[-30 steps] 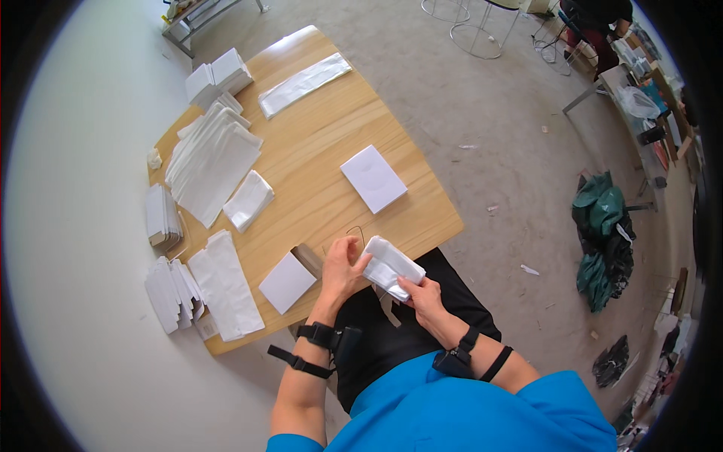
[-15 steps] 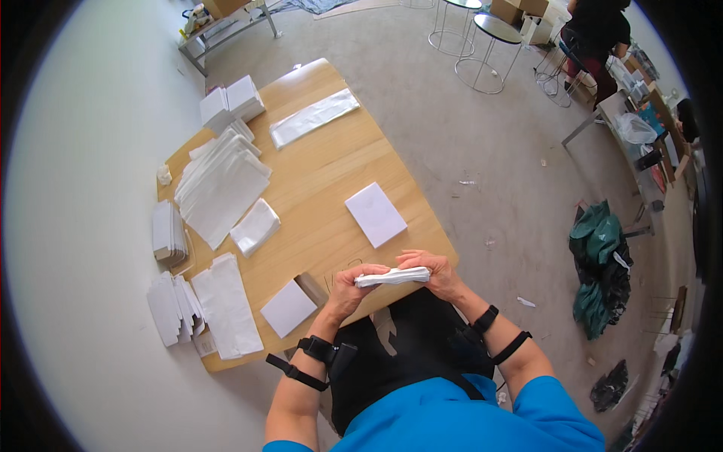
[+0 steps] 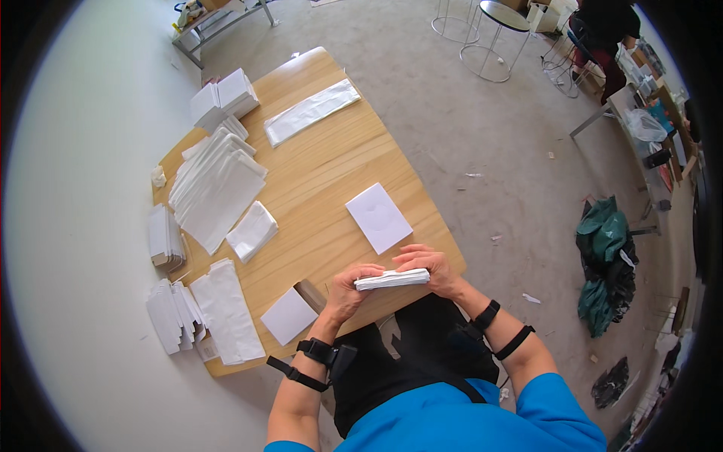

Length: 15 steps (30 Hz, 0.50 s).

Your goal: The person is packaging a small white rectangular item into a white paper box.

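Between both hands, above the near edge of the wooden table (image 3: 316, 203), I hold a folded stack of thin white sheets or bags (image 3: 392, 280). My left hand (image 3: 352, 290) grips its left end, and my right hand (image 3: 429, 267) grips its right end with the fingers over the top. Just beyond the hands lies a white box (image 3: 379, 218), flat on the table. Left of my left hand stands an open white box (image 3: 289, 316) with its brown inner flap raised.
White flat bags (image 3: 218, 188) fan out on the table's left, beside a smaller folded pile (image 3: 252, 231). White box stacks (image 3: 224, 98) line the wall side. A long white packet (image 3: 312, 113) lies at the far end. Green and black plastic bags (image 3: 600, 264) rest on the floor; a person (image 3: 602, 38) sits far right.
The stack in my hands looks flatter and more even along its edge. Both hands keep their hold in nearly the same place. The view has shifted slightly.
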Motion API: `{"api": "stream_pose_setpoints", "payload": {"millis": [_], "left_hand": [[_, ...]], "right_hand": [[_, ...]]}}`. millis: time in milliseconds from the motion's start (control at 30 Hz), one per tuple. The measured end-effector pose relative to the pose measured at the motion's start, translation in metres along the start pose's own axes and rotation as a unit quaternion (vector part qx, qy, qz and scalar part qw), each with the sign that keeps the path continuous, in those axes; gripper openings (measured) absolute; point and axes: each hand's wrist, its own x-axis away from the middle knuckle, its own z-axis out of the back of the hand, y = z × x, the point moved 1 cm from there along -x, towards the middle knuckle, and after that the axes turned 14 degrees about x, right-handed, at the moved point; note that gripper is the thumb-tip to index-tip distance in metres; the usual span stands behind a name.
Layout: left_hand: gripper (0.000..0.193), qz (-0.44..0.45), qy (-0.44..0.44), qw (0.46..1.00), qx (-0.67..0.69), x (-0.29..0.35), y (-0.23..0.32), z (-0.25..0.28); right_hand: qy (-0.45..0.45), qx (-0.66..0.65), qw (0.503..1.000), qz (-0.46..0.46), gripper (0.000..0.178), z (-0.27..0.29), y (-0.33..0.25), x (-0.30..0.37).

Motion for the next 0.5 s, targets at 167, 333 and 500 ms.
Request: {"api": "stream_pose_setpoints", "payload": {"millis": [167, 333, 500], "left_hand": [[0.018, 0.129, 0.059, 0.986, 0.085, 0.012, 0.000, 0.004], [0.027, 0.208, 0.074, 0.947, 0.233, 0.026, 0.007, -0.007], [0.038, 0.285, 0.054, 0.925, 0.248, 0.052, 0.007, -0.022]], "right_hand": [[-0.007, -0.039, 0.994, -0.103, 0.014, 0.000, -0.011, 0.009], [-0.080, -0.227, 0.919, -0.313, 0.025, -0.001, -0.023, 0.025], [-0.114, -0.306, 0.874, -0.360, 0.039, -0.010, -0.042, 0.045]]}}
